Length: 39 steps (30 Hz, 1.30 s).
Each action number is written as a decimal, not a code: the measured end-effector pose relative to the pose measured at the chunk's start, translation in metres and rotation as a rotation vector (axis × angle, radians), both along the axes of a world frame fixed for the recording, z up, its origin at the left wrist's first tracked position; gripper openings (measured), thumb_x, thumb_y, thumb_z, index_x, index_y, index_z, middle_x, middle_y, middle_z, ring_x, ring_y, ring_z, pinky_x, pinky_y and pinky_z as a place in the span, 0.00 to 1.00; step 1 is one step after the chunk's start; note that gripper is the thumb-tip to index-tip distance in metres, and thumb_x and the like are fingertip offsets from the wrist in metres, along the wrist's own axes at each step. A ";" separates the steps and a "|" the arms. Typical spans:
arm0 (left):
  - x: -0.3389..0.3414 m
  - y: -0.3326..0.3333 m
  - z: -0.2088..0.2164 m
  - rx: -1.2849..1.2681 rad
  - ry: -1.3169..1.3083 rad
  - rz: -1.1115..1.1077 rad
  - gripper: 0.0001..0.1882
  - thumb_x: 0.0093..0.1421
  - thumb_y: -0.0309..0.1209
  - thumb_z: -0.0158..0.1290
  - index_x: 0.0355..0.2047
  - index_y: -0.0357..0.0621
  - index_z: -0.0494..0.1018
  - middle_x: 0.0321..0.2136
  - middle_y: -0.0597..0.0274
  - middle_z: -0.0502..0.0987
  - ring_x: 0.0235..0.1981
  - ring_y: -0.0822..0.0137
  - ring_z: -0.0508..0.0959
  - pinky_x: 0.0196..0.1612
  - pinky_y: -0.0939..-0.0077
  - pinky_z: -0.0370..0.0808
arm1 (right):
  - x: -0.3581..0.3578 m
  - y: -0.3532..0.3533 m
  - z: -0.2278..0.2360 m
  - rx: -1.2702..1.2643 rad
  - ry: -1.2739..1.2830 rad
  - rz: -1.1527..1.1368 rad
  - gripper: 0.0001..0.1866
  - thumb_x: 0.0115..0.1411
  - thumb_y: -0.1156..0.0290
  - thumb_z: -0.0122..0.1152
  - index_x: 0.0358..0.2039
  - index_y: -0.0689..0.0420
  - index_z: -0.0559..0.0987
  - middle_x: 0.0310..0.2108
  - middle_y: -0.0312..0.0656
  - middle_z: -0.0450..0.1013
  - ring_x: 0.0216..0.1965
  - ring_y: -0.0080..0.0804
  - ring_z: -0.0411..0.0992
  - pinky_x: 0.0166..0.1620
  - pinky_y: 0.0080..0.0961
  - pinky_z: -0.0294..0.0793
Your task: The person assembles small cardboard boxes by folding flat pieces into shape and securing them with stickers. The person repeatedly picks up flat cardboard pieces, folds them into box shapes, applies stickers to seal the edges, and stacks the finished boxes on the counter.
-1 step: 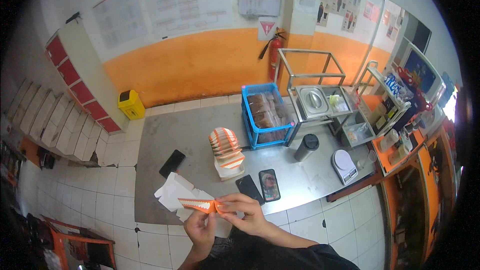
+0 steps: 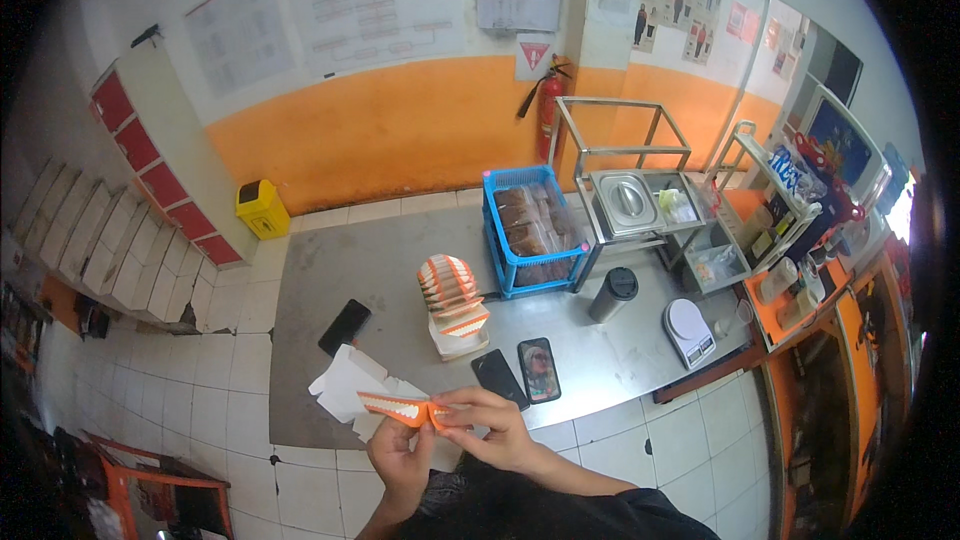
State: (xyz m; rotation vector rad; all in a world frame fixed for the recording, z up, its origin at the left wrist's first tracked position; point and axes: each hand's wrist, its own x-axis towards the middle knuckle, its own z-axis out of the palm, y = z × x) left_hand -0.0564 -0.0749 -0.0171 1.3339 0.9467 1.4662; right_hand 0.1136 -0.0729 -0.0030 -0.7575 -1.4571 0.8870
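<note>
Head view: far left of the frame, cabinet (image 2: 160,160) with red doors, then a yellow bin (image 2: 262,212) on the floor. Steel table (image 2: 400,235) fills the middle. Left part of the tabletop: black phone (image 2: 345,327) lying at a slant; just below it, an opened-out white carton (image 2: 350,382).

Lower centre: your orange-and-white card strip (image 2: 395,408), up in front of the carton, its left end sticking out free. Your left hand (image 2: 402,455) pinches it from below, thumb up. Your right hand (image 2: 490,428) grips its right end, fingers over the top. Hands close together, both clamped on the strip.

Above them, centre: stack of orange-and-white cartons (image 2: 450,290), standing on the table. Right of that, near your right hand, a dark phone (image 2: 497,378), then a phone with a lit screen (image 2: 540,370). Behind, blue basket (image 2: 508,280) holding brown packs. Further right: grey tumbler (image 2: 613,297), upright, then white scale (image 2: 688,328) near the table's right end.
</note>
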 end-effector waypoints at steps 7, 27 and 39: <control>-0.011 0.013 0.008 -0.219 -0.005 -0.246 0.18 0.67 0.23 0.52 0.56 0.32 0.69 0.52 0.54 0.77 0.53 0.66 0.77 0.56 0.68 0.75 | 0.003 -0.004 -0.005 0.061 -0.120 -0.027 0.14 0.56 0.77 0.72 0.44 0.61 0.84 0.53 0.49 0.76 0.53 0.44 0.76 0.53 0.35 0.78; -0.005 0.008 -0.010 -0.088 0.189 -0.110 0.07 0.63 0.22 0.61 0.41 0.33 0.81 0.39 0.56 0.84 0.41 0.68 0.81 0.47 0.73 0.76 | 0.010 -0.006 -0.018 -0.293 0.177 0.076 0.08 0.63 0.73 0.67 0.43 0.56 0.86 0.53 0.47 0.76 0.56 0.36 0.74 0.60 0.33 0.71; -0.012 0.011 -0.018 -0.021 0.082 -0.200 0.11 0.65 0.25 0.60 0.45 0.33 0.79 0.41 0.58 0.83 0.41 0.70 0.81 0.48 0.72 0.76 | 0.002 -0.009 -0.011 -0.264 0.181 0.112 0.05 0.61 0.75 0.69 0.38 0.57 0.85 0.58 0.51 0.72 0.61 0.39 0.70 0.62 0.36 0.69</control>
